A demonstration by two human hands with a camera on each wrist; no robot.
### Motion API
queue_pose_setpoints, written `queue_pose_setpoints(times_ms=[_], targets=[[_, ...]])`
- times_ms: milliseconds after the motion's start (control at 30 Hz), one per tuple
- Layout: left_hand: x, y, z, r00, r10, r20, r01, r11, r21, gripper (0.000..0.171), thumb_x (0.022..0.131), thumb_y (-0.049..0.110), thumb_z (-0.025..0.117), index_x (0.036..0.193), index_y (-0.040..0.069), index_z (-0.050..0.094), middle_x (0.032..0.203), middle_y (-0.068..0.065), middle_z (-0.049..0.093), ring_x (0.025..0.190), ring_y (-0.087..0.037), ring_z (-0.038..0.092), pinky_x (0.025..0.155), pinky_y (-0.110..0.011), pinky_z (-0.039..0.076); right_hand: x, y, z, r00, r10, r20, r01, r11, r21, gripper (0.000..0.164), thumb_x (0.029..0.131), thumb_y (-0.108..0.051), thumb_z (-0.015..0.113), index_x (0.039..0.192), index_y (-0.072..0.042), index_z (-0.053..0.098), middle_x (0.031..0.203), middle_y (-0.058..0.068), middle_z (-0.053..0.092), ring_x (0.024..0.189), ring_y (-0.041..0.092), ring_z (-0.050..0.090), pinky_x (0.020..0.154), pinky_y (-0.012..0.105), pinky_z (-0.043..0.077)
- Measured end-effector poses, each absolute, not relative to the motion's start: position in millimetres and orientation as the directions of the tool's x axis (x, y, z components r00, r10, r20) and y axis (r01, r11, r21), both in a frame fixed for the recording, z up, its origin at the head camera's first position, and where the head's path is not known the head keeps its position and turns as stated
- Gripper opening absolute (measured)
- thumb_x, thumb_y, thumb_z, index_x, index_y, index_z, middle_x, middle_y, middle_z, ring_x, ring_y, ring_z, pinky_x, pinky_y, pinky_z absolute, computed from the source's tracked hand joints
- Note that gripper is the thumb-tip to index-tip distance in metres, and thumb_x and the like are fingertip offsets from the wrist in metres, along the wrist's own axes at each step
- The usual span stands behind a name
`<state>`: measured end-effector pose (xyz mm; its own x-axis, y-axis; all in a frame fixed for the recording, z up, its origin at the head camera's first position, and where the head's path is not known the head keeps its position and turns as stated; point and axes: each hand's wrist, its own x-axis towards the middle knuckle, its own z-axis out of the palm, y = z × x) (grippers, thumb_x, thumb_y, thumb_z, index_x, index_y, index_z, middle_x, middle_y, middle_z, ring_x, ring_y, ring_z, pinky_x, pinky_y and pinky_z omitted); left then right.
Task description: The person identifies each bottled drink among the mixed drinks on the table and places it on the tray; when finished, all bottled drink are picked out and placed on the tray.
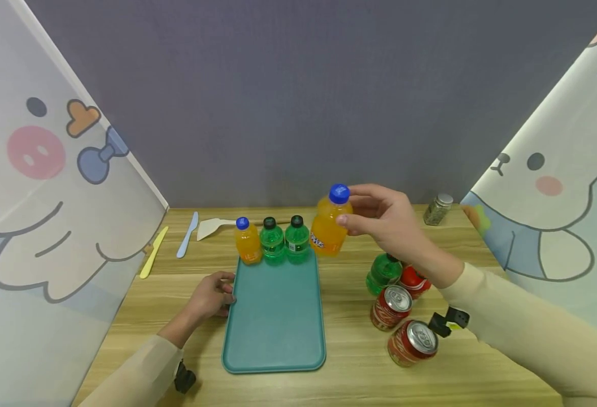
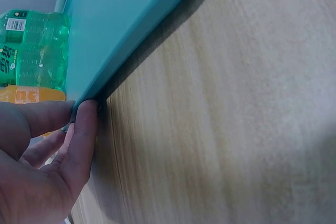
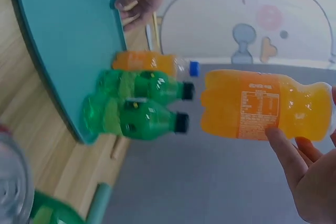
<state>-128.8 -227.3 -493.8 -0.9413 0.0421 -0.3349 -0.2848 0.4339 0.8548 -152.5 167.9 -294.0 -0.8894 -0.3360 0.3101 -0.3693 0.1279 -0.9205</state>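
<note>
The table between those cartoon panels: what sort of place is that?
Probably a small booth set up for tabletop activities, though I can't be sure. A plain grey panel stands behind the wood-grain table, cartoon-printed panels flank it, and a teal tray sits on it.

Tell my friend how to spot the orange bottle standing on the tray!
Find the teal tray on the wooden table. At its far end, in the head view, the orange bottle stands at the left of a row, next to two green bottles. Among those three, it alone is orange, with a blue cap.
</note>
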Motion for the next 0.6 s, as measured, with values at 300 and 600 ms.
queue_pose_setpoints(times_ms=[300, 600], targets=[[-128.7, -226.9, -491.4, -0.941, 0.048, -0.336, -0.283, 0.434, 0.855, 0.056, 0.087, -0.013, 0.067, 0.14, -0.005, 0.05, 0.101, -0.016, 0.055, 0.074, -0.022, 0.06, 0.057, -0.039, 0.061, -173.3, 110.3, -319.4, -0.846, -0.432, 0.313, -0.378, 0.071, -0.923, 0.041, 0.089, -0.009, 0.079, 0.129, -0.01, 0.069, 0.122, 0.011, 0.073, 0.104, 0.031, 0.072, 0.077, 0.044, 0.065], [-128.7, -226.4, -491.3, -0.942, 0.054, -0.331, -0.278, 0.427, 0.86, 0.056, 0.086, -0.013, 0.068, 0.139, -0.006, 0.05, 0.1, -0.016, 0.055, 0.074, -0.021, 0.059, 0.056, -0.04, 0.061, -181.4, 66.0, -346.5, -0.833, -0.475, 0.284, -0.378, 0.112, -0.919, 0.039, 0.089, -0.015, 0.081, 0.127, -0.012, 0.07, 0.119, 0.006, 0.074, 0.108, 0.024, 0.071, 0.087, 0.035, 0.063]])
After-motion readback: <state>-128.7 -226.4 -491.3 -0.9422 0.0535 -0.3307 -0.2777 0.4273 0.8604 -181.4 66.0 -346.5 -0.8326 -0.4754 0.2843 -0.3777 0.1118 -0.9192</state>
